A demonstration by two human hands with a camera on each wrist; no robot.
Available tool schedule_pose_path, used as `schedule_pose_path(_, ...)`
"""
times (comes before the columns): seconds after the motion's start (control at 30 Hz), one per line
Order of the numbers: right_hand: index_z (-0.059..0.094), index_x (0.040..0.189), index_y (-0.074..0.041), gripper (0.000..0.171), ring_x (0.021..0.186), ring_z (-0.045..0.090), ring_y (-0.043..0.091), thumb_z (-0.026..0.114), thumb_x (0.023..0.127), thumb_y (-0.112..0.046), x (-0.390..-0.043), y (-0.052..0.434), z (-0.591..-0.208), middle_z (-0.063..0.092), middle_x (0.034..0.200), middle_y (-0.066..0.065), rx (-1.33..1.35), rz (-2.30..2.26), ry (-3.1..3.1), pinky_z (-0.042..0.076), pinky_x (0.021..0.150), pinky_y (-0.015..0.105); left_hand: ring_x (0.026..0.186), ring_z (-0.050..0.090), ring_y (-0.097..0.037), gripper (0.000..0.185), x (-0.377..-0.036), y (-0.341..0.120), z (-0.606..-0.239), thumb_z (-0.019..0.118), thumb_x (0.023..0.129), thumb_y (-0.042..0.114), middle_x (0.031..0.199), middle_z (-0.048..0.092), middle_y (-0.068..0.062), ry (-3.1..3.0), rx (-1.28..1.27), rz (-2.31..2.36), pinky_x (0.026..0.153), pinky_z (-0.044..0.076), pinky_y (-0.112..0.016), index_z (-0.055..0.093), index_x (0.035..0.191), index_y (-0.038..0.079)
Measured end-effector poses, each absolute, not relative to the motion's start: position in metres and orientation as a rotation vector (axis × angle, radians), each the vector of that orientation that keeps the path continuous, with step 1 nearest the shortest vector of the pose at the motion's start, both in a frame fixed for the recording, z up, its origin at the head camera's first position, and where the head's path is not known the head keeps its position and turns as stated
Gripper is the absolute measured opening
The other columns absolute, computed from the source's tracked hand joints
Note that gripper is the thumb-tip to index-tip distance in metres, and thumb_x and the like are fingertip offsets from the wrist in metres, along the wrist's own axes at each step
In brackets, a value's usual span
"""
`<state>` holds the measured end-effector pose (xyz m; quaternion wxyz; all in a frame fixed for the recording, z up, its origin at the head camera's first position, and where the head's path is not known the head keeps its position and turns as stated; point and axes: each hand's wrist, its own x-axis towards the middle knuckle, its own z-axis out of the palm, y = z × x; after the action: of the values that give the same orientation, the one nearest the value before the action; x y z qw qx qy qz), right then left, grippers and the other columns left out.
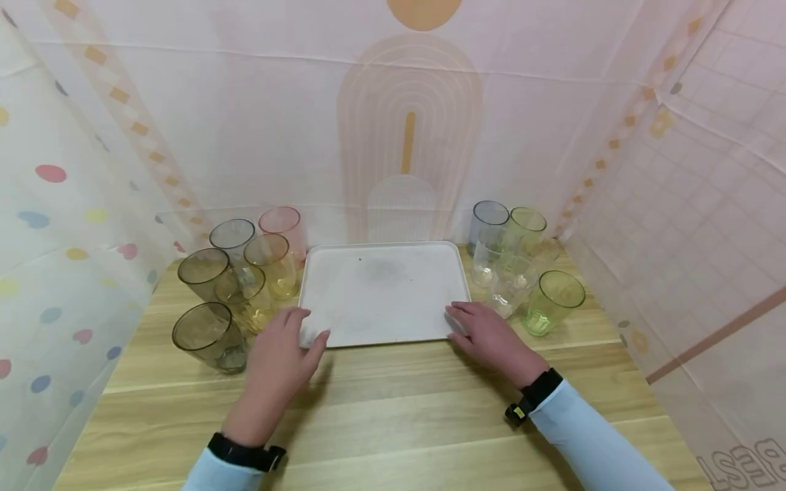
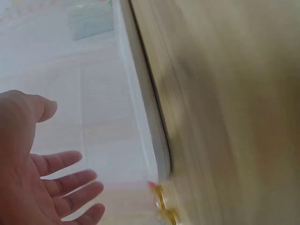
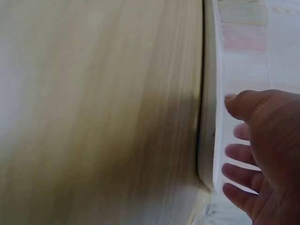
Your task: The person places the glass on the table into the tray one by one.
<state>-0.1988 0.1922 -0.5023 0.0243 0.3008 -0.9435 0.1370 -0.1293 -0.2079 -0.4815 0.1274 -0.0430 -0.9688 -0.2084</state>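
Note:
A white rectangular tray (image 1: 381, 300) with rounded corners and a low rim lies flat on the wooden table. My left hand (image 1: 276, 351) is at its near left corner, thumb and fingers spread apart with nothing between them. At the near right corner, the fingertips of my right hand (image 1: 491, 341) overlap the tray's edge. Both wrist views show loosely extended fingers next to the tray's rim (image 2: 145, 103). Just left of the left hand stands a smoky grey glass (image 1: 211, 337). A green glass (image 1: 552, 303) stands beyond the right hand.
On the left are more glasses, among them amber (image 1: 270, 266) and pink (image 1: 285, 232) ones. Clear glasses (image 1: 512, 283), a bluish one (image 1: 488, 228) and another green one (image 1: 528, 225) stand on the right. Patterned curtains (image 1: 245, 123) close off the back and sides.

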Motion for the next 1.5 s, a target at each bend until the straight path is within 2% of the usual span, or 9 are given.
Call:
schedule_pose_path(0.33, 0.069, 0.147, 0.000, 0.044, 0.144, 0.059, 0.041, 0.073, 0.110, -0.023, -0.195, 0.202, -0.509, 0.061, 0.157, 0.022, 1.028, 0.398, -2.927, 0.049, 0.120, 0.056, 0.109, 0.072, -0.042, 0.025, -0.070, -0.250, -0.485, 0.076, 0.104, 0.026, 0.121, 0.075, -0.018, -2.621, 0.111, -0.817, 0.089, 0.056, -0.064, 0.076, 0.121, 0.006)
schedule_pose_path(0.53, 0.069, 0.148, -0.001, 0.043, 0.144, 0.059, 0.041, 0.071, 0.110, -0.022, -0.195, 0.205, -0.512, 0.061, 0.157, 0.022, 1.030, 0.361, -2.921, 0.049, 0.120, 0.056, 0.100, 0.069, -0.031, 0.017, -0.053, -0.274, -0.486, 0.076, 0.104, 0.025, 0.109, 0.075, -0.010, -2.507, 0.404, -0.869, 0.085, 0.050, -0.041, 0.076, 0.108, 0.009)
schedule_pose_path(0.63, 0.069, 0.148, -0.001, 0.043, 0.145, 0.058, 0.042, 0.071, 0.110, -0.022, -0.196, 0.206, -0.513, 0.060, 0.158, 0.022, 1.026, 0.367, -2.913, 0.048, 0.121, 0.057, 0.093, 0.061, -0.022, 0.025, -0.054, -0.285, -0.484, 0.081, 0.100, 0.025, 0.105, 0.067, -0.008, -2.396, 0.503, -0.877, 0.080, 0.044, -0.029, 0.071, 0.110, 0.004)
schedule_pose_path(0.77, 0.069, 0.148, 0.000, 0.043, 0.144, 0.059, 0.042, 0.072, 0.110, -0.021, -0.197, 0.206, -0.514, 0.061, 0.157, 0.022, 1.045, 0.381, -2.884, 0.048, 0.121, 0.057, 0.099, 0.052, -0.021, 0.061, -0.060, -0.299, -0.483, 0.092, 0.090, 0.026, 0.119, 0.055, -0.014, -2.277, 0.558, -0.876, 0.082, 0.038, -0.025, 0.058, 0.133, -0.002)
schedule_pose_path(0.9, 0.069, 0.148, 0.000, 0.043, 0.144, 0.059, 0.042, 0.071, 0.111, -0.023, -0.198, 0.205, -0.516, 0.061, 0.157, 0.022, 1.052, 0.384, -2.883, 0.048, 0.121, 0.056, 0.133, 0.047, -0.034, 0.100, -0.068, -0.310, -0.481, 0.095, 0.089, 0.033, 0.156, 0.039, -0.019, -2.303, 0.596, -1.018, 0.109, 0.044, -0.038, 0.035, 0.164, 0.007)
schedule_pose_path(1.0, 0.069, 0.147, 0.001, 0.044, 0.145, 0.058, 0.042, 0.070, 0.111, -0.024, -0.197, 0.205, -0.516, 0.061, 0.157, 0.022, 1.042, 0.395, -2.900, 0.048, 0.121, 0.056, 0.153, 0.036, -0.037, 0.114, -0.076, -0.316, -0.482, 0.093, 0.092, 0.032, 0.172, 0.027, -0.015, -2.331, 0.602, -1.183, 0.128, 0.036, -0.050, 0.016, 0.175, 0.015)
schedule_pose_path(1.07, 0.069, 0.147, 0.000, 0.044, 0.145, 0.058, 0.042, 0.070, 0.111, -0.025, -0.197, 0.205, -0.516, 0.060, 0.158, 0.022, 1.037, 0.401, -2.910, 0.048, 0.121, 0.056, 0.157, 0.034, -0.035, 0.115, -0.081, -0.317, -0.485, 0.093, 0.093, 0.029, 0.173, 0.027, -0.014, -2.319, 0.588, -1.253, 0.130, 0.033, -0.051, 0.013, 0.176, 0.016)
schedule_pose_path(1.27, 0.068, 0.148, 0.001, 0.043, 0.146, 0.057, 0.043, 0.069, 0.112, -0.023, -0.195, 0.204, -0.513, 0.060, 0.158, 0.023, 1.036, 0.424, -2.920, 0.047, 0.121, 0.057, 0.144, 0.045, -0.026, 0.104, -0.090, -0.318, -0.491, 0.093, 0.093, 0.027, 0.162, 0.042, -0.013, -2.290, 0.617, -1.295, 0.124, 0.044, -0.047, 0.026, 0.171, 0.013)
schedule_pose_path(1.5, 0.068, 0.147, 0.002, 0.043, 0.145, 0.057, 0.044, 0.070, 0.111, -0.021, -0.195, 0.205, -0.513, 0.060, 0.158, 0.024, 1.030, 0.440, -2.904, 0.047, 0.121, 0.057, 0.147, 0.043, -0.036, 0.104, -0.097, -0.322, -0.495, 0.093, 0.094, 0.027, 0.161, 0.038, -0.017, -2.345, 0.641, -1.397, 0.125, 0.042, -0.055, 0.024, 0.169, 0.007)
